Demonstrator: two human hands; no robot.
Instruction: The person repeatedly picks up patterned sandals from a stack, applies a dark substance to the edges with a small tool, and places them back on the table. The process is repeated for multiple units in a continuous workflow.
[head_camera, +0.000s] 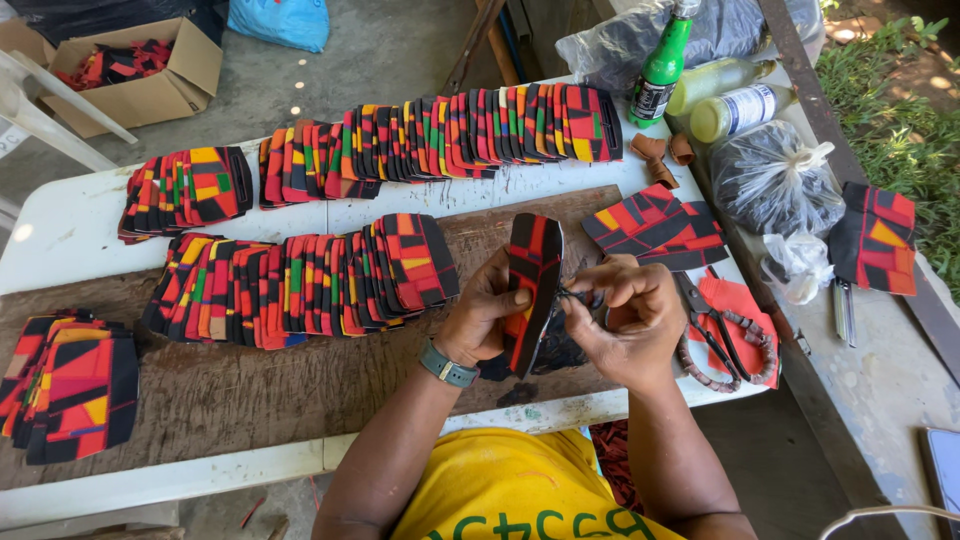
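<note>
Just right of the nearer row of patterned pieces (300, 285) on the board, the left hand (490, 315) pinches a folded piece (533, 290) upright while the right hand (625, 320) curls closed on a dark thread-like bit, which might slip if the grip loosens.

I see an open brown cardboard box (140, 75) on the floor, far left. A green bottle (660, 65) with a dark label and two pale bottles (735, 100) with white labels sit far right. A dark screen corner (943, 470) shows lower right.
</note>
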